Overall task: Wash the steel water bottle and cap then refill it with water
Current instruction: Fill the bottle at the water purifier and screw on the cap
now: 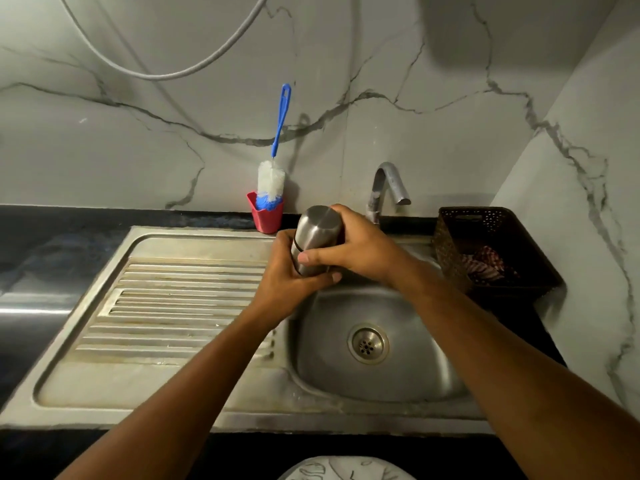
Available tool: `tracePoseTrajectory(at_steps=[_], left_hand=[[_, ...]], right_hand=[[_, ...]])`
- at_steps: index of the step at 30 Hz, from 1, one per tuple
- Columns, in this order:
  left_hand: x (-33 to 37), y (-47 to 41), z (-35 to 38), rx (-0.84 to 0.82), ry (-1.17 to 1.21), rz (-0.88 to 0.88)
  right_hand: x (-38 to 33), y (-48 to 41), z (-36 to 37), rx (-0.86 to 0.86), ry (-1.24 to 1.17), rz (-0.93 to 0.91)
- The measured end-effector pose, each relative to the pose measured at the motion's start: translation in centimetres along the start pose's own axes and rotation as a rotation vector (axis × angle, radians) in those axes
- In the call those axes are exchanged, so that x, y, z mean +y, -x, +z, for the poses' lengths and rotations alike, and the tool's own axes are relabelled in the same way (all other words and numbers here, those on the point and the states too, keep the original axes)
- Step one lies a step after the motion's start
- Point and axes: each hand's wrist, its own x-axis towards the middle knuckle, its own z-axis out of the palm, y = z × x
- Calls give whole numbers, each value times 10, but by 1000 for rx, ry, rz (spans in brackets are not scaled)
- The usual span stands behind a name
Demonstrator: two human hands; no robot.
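Observation:
I hold a steel water bottle (317, 233) with both hands above the far left rim of the sink basin (408, 372). Its flat end points up and away from me. My left hand (294, 271) wraps around the lower part from the left. My right hand (353, 247) grips the upper body from the right, thumb across the front. The bottle's lower end is hidden inside my hands, so the cap cannot be seen. The steel tap (386, 187) stands just behind my right hand, with no water running.
A blue-handled bottle brush (273, 178) stands in a red cup (266, 216) against the marble wall. A ribbed steel drainboard (173, 306) lies left of the basin. A dark perforated basket (485, 237) holding a checked cloth sits on the right. A grey hose hangs overhead.

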Motion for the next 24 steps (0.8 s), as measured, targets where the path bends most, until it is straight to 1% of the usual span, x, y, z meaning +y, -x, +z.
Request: tracePoseTrajectory(at_steps=[5,9,12,16,24], left_hand=[[-17,6,-43,66,-151,5],[-33,19,-73,119,-195,-84],[-41,23,-90,135,-216,-145],[-49,21,-107,129,-237,-175],[-61,16,-127,74,-200,-185]], right_hand=[[-1,-21,44,-40,-32,-44],[4,-37,81,-74,-8,-86],[5,-47,101,-66,-21,-85],[7,-55,119,-53,-36,-86],[9,-59,135,-50,-79,-13]])
